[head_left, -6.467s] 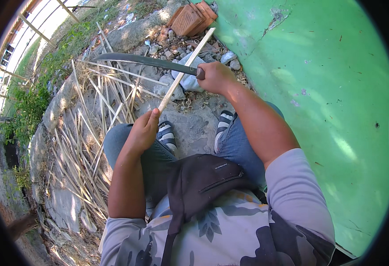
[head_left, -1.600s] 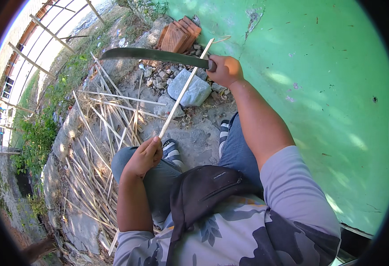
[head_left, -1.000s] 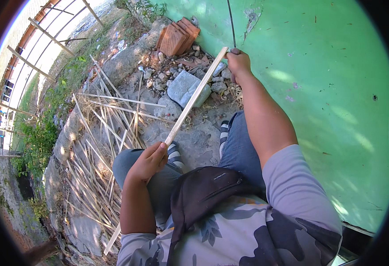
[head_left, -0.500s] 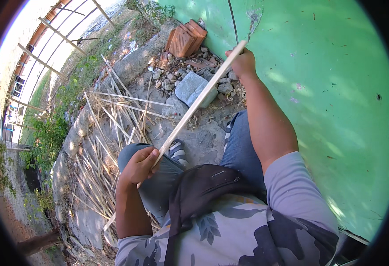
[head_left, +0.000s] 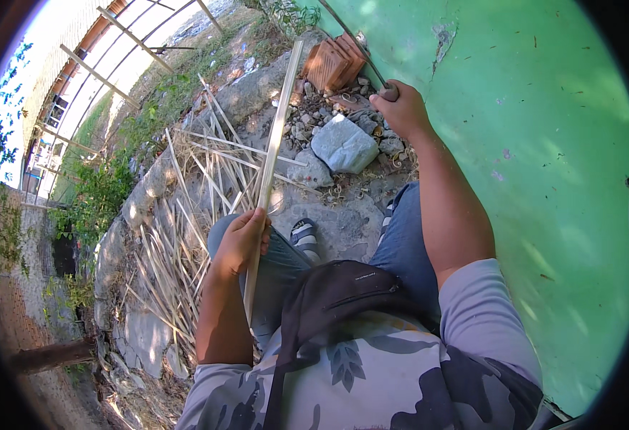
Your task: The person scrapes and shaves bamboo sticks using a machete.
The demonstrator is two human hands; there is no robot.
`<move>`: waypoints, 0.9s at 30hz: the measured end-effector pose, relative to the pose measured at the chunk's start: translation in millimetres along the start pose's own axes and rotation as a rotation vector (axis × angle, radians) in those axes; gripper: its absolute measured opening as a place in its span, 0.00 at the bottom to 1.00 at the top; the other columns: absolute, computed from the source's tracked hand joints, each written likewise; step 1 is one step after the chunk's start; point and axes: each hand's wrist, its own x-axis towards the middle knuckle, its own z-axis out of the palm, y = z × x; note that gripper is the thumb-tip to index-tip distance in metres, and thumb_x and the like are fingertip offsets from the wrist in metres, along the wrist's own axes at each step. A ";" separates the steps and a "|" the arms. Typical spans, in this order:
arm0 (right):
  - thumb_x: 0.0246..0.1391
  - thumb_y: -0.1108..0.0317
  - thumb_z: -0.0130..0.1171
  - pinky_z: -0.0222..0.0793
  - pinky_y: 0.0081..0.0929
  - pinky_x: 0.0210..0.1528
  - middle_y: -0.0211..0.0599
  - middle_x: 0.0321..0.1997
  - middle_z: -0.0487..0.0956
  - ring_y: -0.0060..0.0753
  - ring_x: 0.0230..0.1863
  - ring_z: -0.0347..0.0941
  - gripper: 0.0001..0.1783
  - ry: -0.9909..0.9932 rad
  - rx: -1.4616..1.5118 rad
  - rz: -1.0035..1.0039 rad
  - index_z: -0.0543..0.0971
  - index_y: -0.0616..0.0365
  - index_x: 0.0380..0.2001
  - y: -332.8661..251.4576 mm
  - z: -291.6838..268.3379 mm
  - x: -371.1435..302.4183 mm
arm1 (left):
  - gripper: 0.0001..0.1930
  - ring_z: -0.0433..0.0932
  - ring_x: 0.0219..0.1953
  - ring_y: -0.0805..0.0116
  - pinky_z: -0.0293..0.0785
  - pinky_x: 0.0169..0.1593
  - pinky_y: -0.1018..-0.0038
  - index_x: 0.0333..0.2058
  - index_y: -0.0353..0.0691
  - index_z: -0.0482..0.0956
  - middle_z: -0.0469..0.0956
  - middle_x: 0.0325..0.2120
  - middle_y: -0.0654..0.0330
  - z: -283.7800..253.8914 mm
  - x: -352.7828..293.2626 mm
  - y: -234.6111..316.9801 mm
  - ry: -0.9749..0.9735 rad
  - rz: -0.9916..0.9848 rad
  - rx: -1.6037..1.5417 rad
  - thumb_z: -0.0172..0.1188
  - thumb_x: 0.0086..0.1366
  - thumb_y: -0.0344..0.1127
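Observation:
My left hand (head_left: 244,240) is closed around a long, pale bamboo strip (head_left: 277,122). The strip stands nearly upright in view, its far end reaching past the loose stones and its near end beside my left thigh. Over on the right, my right hand (head_left: 403,111) grips the handle of a long knife (head_left: 354,39). Its thin, dark blade points away and to the left, apart from the strip, in front of the green wall. Many similar loose strips (head_left: 164,279) lie in a tangled heap on the ground left of my legs.
A pale stone block (head_left: 344,145) sits on rubble beyond my feet. Behind it leans a stack of orange clay tiles (head_left: 331,64). The green wall (head_left: 544,193) rises along my right side. Bushes (head_left: 96,193) and a pole frame (head_left: 99,77) stand at the left.
The bamboo strip has swung from slanting across toward my right hand to nearly upright. My right hand has moved slightly down and away from it, and the blade now tilts left.

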 end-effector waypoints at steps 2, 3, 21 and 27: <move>0.48 0.59 0.69 0.71 0.35 0.35 0.39 0.24 0.79 0.33 0.27 0.74 0.19 0.011 -0.010 -0.094 0.82 0.64 0.37 -12.5 3.9 -7.3 | 0.19 0.65 0.19 0.77 0.65 0.23 0.79 0.35 0.42 0.73 0.67 0.20 0.68 9.3 -0.2 5.5 -0.058 -0.031 -0.017 0.47 0.76 0.52; 0.47 0.58 0.68 0.72 0.38 0.37 0.43 0.26 0.81 0.42 0.31 0.77 0.18 -0.130 -0.062 -0.077 0.82 0.61 0.36 -24.4 3.5 -11.4 | 0.19 0.64 0.18 0.77 0.64 0.23 0.79 0.35 0.42 0.72 0.65 0.19 0.69 12.3 1.3 6.7 -0.116 -0.060 -0.033 0.47 0.76 0.52; 0.44 0.61 0.62 0.75 0.47 0.37 0.41 0.27 0.82 0.52 0.33 0.80 0.07 -0.704 -0.453 -0.208 0.81 0.50 0.27 -22.4 94.1 -51.4 | 0.09 0.57 0.17 0.84 0.52 0.21 0.83 0.38 0.43 0.70 0.61 0.19 0.74 5.5 36.1 -0.4 -0.273 -0.138 -0.321 0.59 0.61 0.31; 0.45 0.61 0.62 0.76 0.46 0.39 0.42 0.30 0.83 0.49 0.36 0.81 0.07 -0.792 -0.550 -0.288 0.83 0.47 0.28 -42.2 102.0 -65.1 | 0.09 0.58 0.17 0.84 0.52 0.21 0.81 0.39 0.43 0.69 0.62 0.20 0.73 2.6 38.1 -10.2 -0.255 -0.128 -0.266 0.58 0.62 0.30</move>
